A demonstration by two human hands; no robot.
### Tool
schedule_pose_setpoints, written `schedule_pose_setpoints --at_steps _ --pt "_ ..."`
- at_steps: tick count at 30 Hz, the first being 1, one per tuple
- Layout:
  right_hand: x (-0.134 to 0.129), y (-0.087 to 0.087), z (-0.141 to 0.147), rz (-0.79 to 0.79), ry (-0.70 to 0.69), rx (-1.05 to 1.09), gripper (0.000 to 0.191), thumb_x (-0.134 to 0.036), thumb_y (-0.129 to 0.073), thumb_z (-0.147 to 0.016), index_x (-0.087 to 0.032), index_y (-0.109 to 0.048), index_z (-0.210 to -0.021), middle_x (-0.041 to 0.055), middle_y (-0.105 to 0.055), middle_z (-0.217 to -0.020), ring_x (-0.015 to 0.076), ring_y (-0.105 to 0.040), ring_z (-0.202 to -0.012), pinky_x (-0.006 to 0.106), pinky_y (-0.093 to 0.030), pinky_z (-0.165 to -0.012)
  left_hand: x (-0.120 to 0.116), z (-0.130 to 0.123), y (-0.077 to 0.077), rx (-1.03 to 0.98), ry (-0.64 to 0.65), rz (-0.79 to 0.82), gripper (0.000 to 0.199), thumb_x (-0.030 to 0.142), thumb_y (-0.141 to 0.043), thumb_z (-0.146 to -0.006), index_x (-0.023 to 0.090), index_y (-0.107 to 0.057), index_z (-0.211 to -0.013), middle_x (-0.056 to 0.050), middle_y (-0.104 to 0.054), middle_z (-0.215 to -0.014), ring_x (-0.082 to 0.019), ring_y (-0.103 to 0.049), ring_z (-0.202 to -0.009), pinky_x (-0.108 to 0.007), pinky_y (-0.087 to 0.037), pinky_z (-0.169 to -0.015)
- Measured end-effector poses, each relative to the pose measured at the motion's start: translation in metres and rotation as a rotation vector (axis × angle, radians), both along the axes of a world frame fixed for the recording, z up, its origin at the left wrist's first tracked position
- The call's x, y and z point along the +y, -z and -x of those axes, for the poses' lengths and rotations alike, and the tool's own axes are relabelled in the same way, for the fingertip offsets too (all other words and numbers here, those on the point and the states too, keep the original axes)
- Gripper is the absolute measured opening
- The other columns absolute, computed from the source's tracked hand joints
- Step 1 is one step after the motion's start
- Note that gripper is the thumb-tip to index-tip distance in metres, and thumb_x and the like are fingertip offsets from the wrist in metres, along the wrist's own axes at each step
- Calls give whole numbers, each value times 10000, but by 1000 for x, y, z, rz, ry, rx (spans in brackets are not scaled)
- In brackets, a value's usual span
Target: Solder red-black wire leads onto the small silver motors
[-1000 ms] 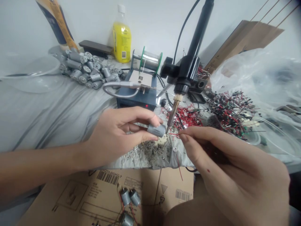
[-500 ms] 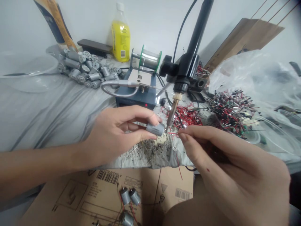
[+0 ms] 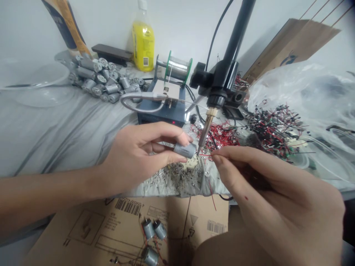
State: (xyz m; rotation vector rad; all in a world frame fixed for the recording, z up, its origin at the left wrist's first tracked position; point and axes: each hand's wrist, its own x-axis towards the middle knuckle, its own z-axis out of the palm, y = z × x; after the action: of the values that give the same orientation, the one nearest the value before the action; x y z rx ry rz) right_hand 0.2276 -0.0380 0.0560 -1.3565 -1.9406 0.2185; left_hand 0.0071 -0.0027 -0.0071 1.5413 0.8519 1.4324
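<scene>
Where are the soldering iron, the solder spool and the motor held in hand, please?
Soldering iron (image 3: 206, 127): head view, on the shaft near the tip.
Solder spool (image 3: 177, 68): head view, on the wound wire.
Held motor (image 3: 184, 150): head view, on its grey body.

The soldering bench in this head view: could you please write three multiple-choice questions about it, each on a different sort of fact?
1. What holds the grey motor? A. a clamp B. the left hand C. the cardboard
2. What colour is the wire in the right hand? A. red B. blue C. yellow
3. How is the soldering iron placed? A. lying on the cardboard B. in the left hand C. fixed in a black holder, tip down

1 B: fingers and thumb wrap it.
2 A: a thin red strand shows at the fingertips.
3 C: the holder keeps it above the work.
</scene>
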Motion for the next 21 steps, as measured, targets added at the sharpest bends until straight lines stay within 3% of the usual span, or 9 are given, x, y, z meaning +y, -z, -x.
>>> schedule_pose_setpoints --at_steps 5,21 --pt "-1 2 0 -5 3 -1 163 -182 -712 -1024 -316 -783 -964 -70 -819 -817 126 -720 -645 246 -579 -636 0 0 0 23 -14 -23 250 148 -972 -855 306 -844 -1000 42 -854 -1080 -261 -858 -1014 -372 -794 -959" --pt "-2 0 0 -8 -7 -21 138 -202 -735 -1004 -313 -795 -946 -58 -828 -815 148 -732 -651 261 -580 -632 0 2 -2 82 -32 -37 237 156 -947 -861 341 -857 -979 71 -857 -1092 -262 -862 -1024 -374 -796 -950"
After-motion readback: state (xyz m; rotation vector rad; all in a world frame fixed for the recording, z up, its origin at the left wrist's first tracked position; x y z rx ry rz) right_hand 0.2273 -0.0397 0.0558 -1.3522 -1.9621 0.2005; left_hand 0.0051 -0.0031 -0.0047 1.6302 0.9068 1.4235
